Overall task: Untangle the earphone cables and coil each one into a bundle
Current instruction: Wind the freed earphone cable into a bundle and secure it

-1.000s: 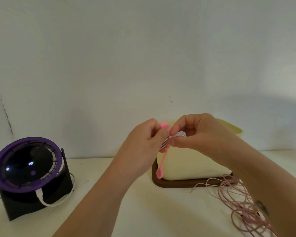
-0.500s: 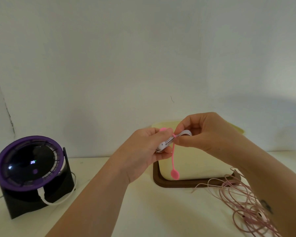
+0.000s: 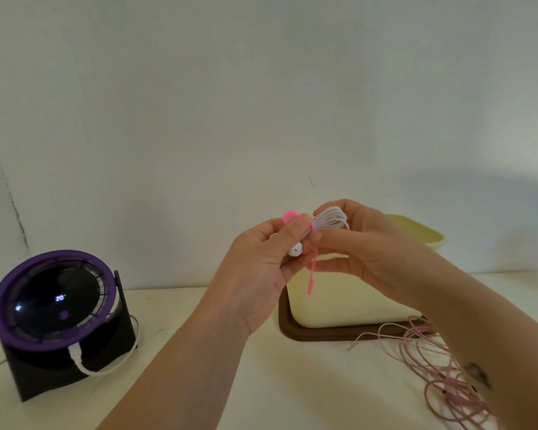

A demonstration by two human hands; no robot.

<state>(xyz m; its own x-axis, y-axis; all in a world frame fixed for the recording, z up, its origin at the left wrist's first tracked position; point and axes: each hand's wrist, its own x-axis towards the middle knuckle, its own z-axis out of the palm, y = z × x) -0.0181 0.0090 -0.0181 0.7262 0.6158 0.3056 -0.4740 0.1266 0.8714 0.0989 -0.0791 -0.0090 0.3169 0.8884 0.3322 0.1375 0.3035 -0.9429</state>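
The only legible mark is a small glowing readout (image 3: 60,297) on the dark round face of the purple-ringed device (image 3: 13,293), which stands at the left on the desk (image 3: 180,352). It shows two pale digits. The first looks like a 2, and the second is too blurred to tell, perhaps 8 or 9. Nothing else carries readable text.

White coil (image 3: 331,220), bright pink tie (image 3: 312,268). Pale pink loose cable (image 3: 449,397), cream box (image 3: 354,302), brown tray (image 3: 292,333). Black fan (image 3: 53,299), purple rim.
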